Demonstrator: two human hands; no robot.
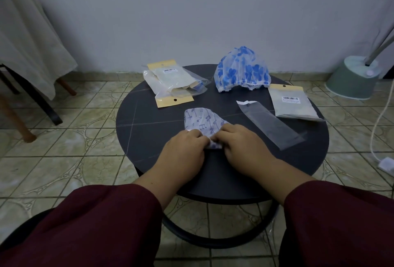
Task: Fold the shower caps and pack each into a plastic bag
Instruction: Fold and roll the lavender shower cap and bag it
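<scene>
At the near edge of the round dark worktop (149,130), between two maroon sleeves, the left hand (185,149) and the right hand (242,145) meet knuckle to knuckle over the near end of a white shower cap printed with purple music notes (202,120). The grip of each hand is curled round the bunched hem, pinching it against the surface, most likely so the slippery film cannot spring open while a fold is set; the far half of the cap lies flattened and fans away from the fingers. Just right of it lies a long clear plastic sleeve (269,124), empty and angled with its white flap at the far end, seemingly laid within reach to take this cap once it is folded narrow. Farther right sits a flat packet with a tan header card (295,104) and barcode label. Beyond the hands on the left, two header-carded bags (170,83) lie overlapped, apparently filled and put aside. At the far side a blue-flowered shower cap (242,70) stands puffed up, unfolded, so at least one more cap remains to be done.
</scene>
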